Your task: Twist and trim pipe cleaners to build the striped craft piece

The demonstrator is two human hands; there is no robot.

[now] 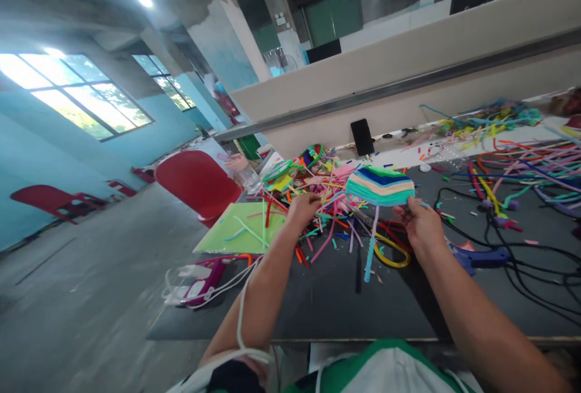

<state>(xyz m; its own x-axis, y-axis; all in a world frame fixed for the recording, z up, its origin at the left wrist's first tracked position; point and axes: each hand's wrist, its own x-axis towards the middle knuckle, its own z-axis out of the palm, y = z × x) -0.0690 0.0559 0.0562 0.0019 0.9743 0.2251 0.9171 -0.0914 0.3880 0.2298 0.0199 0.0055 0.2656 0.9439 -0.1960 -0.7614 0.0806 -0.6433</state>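
Note:
A striped panel (380,187) in green, blue, cream and teal, seemingly made of pipe cleaners laid side by side, is held up over the table. My right hand (422,223) pinches its lower right edge between thumb and fingers. My left hand (303,211) is at the near left side of a tangled heap of colourful pipe cleaners (333,190). Its fingers are bent together, and whatever may be between them is too small to make out. Below the panel lie scissors with yellow handles (394,261) and a light-blue and lilac pipe cleaner (370,257).
A blue glue gun (483,258) and black cables (521,284) lie at right, near more pipe cleaners (535,169). On the left are a green sheet (218,232) and a purple device (209,284) with white cord. A phone (362,137) leans on the partition (308,129).

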